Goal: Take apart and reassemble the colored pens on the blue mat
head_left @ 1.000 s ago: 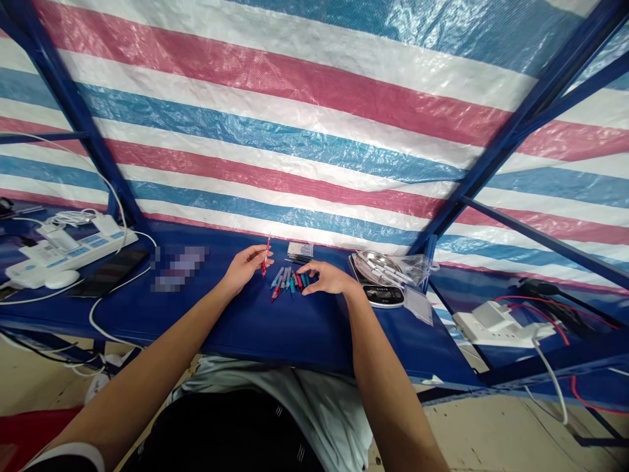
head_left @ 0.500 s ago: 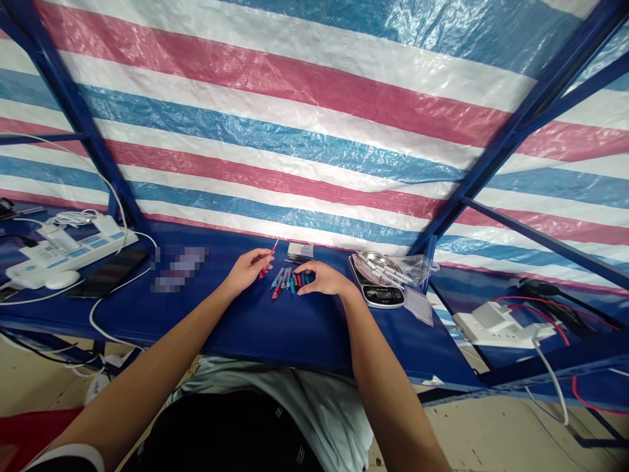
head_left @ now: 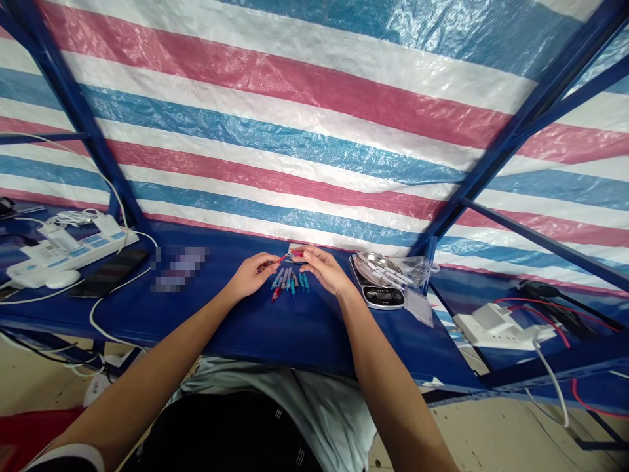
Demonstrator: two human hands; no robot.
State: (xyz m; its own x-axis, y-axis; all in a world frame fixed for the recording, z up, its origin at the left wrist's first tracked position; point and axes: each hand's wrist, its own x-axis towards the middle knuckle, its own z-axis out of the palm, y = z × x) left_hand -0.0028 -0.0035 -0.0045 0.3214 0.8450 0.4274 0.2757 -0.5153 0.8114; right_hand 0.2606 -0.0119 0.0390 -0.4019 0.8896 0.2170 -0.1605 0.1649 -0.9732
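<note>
My left hand (head_left: 253,274) is closed in a pinch on a slim red pen piece (head_left: 282,259) pointing up and to the right. Close by on the right, my right hand (head_left: 325,270) pinches a small red pen part (head_left: 297,253), partly hidden by its fingers. The two red pieces nearly meet end to end; whether they touch I cannot tell. On the blue tabletop below lies a loose row of pens and pen parts (head_left: 287,282) in light blue, red and teal. Behind the hands, a small pale packet (head_left: 295,248) is mostly covered.
To the right, a kitchen scale (head_left: 383,297) carries a metal bowl (head_left: 366,261) with white pieces and a clear plastic bag (head_left: 420,267). A power strip (head_left: 73,252), cables and a dark phone (head_left: 108,274) lie at left. Blue frame posts and striped sheeting stand behind.
My right hand has picked a red part from the row and lifted it up toward the left hand. My left hand has tilted its red piece over to the right.
</note>
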